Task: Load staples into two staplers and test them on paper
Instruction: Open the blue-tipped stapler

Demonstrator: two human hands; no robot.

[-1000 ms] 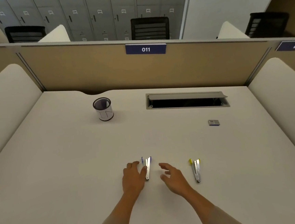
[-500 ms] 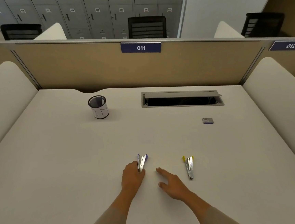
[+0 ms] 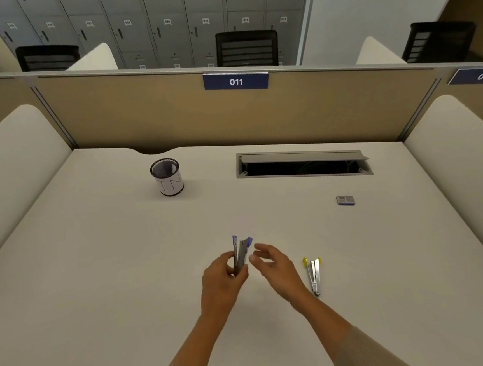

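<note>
My left hand [image 3: 223, 277] grips the blue-tipped metal stapler [image 3: 241, 251] by its rear end and holds it lifted off the desk, its blue tips pointing away from me. My right hand [image 3: 273, 263] hovers just right of that stapler, fingers spread and relaxed, holding nothing. The yellow-tipped stapler [image 3: 314, 274] lies flat on the desk to the right of my right hand. A small staple box [image 3: 345, 200] sits further back on the right.
A black mesh pen cup [image 3: 167, 177] stands at the back left of the white desk [image 3: 97, 283]. An open cable slot [image 3: 303, 165] runs along the back. Beige partitions and padded side dividers enclose the desk.
My left hand closed on the blue stapler and raised it from the desk. My right hand lifted and moved up toward the stapler.
</note>
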